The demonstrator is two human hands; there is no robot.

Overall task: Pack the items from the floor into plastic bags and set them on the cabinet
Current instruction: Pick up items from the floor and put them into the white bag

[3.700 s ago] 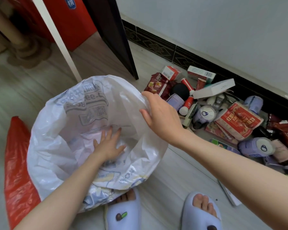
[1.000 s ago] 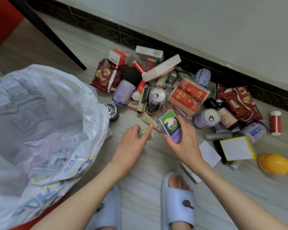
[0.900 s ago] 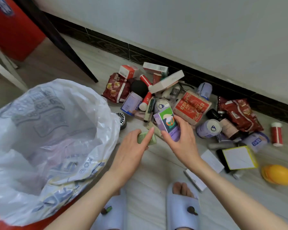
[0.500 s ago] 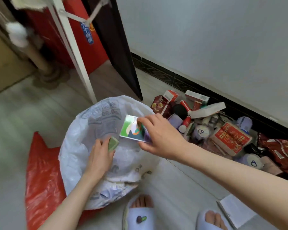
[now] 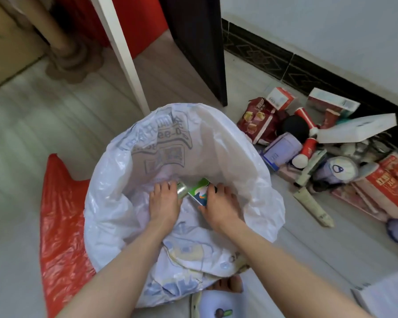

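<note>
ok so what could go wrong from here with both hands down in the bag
1. The thin white plastic bag stands open unsupported; its rim may slump shut once both hands leave.
2. The green-and-purple box has corners that might snag the film.
3. The red plastic bag lies partly beneath and could slide underfoot.

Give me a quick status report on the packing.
Both hands inside white bag: left hand on small green item, right hand on green carton. Floor pile unpacked. No obstruction.

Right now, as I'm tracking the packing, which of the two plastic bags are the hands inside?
The white plastic bag; the red plastic bag lies flat beneath it.
</note>
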